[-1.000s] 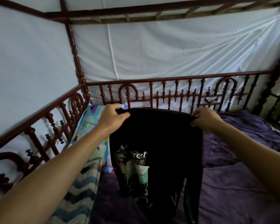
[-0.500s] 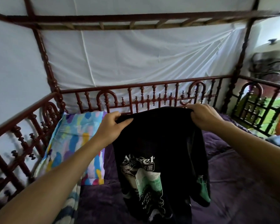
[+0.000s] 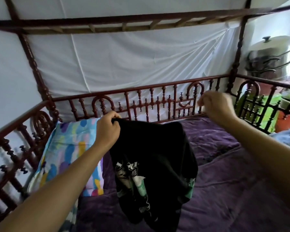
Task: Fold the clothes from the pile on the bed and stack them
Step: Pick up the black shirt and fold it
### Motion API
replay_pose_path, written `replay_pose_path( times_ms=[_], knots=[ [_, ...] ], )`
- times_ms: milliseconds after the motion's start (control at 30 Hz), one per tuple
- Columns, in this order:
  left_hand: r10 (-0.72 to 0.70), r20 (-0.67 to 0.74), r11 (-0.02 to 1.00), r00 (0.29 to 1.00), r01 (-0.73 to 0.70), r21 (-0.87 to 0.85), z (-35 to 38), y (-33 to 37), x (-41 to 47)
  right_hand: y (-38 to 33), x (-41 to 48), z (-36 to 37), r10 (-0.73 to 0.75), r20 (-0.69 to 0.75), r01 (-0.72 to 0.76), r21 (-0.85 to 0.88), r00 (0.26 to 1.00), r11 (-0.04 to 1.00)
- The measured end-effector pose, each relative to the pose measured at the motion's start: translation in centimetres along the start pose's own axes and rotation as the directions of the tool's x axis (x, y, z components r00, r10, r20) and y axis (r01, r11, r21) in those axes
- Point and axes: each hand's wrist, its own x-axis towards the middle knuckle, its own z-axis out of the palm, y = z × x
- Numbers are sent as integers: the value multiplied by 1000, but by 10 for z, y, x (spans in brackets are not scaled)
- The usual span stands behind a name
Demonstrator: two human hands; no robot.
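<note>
Fingers (image 3: 114, 116) of my left hand (image 3: 107, 129) grip the soft black T-shirt (image 3: 154, 156), hanging lengthwise down; right hand (image 3: 216, 108) fingers curl empty.

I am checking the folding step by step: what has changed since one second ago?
The right hand let go of the black T-shirt and lifted clear of it. The freed side dropped. The left hand still grips the other top corner.

place: home bedroom | carved wooden canopy bed (image 3: 175, 101) | purple bedspread (image 3: 224, 181) | patterned pillow (image 3: 69, 148)
</note>
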Motion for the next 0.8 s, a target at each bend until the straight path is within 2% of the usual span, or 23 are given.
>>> replay_pose_path(
  times_ms=[33,67,100,167,233,267,333,400,433,500,567,600,667,733,800],
  knots=[
    [-1,-8,1000,1000,1,9,-3,-5,-1,4,9,-6,91,-7,-90,139,996,986],
    [-6,5,1000,1000,6,0,-5,-8,-3,8,16,-8,160,45,-167,265,986,950],
    [0,43,1000,999,0,-14,-4,-8,-7,10,17,-6,172,136,-206,295,976,933],
    [50,138,998,989,-44,-44,3,-3,-14,16,2,12,79,356,-132,126,931,983],
    [92,170,994,981,-80,-74,10,6,-17,16,-34,48,1,554,-62,91,832,994],
    [111,155,992,982,-99,-82,12,11,-17,13,-55,70,-24,630,-85,142,776,986],
    [155,136,985,979,-141,-103,12,19,-16,-2,-93,115,-34,722,-232,267,691,935],
    [182,147,976,972,-161,-145,7,26,-16,-21,-121,157,-26,750,-333,325,661,885],
    [184,150,972,971,-158,-172,3,28,-15,-28,-133,177,-21,748,-332,319,663,888],
    [175,117,965,978,-146,-219,-7,28,-13,-35,-153,204,-4,749,-208,189,662,960],
    [163,43,973,986,-153,-174,-24,19,-8,-27,-170,220,32,807,-73,14,590,997],
    [164,17,984,986,-162,-76,-34,8,-6,-18,-172,220,67,826,-48,-48,560,998],
    [117,56,973,992,-126,195,-59,-21,-4,4,-158,206,100,793,-120,-34,601,992],
    [-65,207,931,976,-15,365,-81,-53,-5,20,-131,178,119,697,-322,168,707,932],
    [-259,414,906,873,70,418,-93,-73,-10,28,-112,147,108,626,-411,362,772,836]
  ],
)
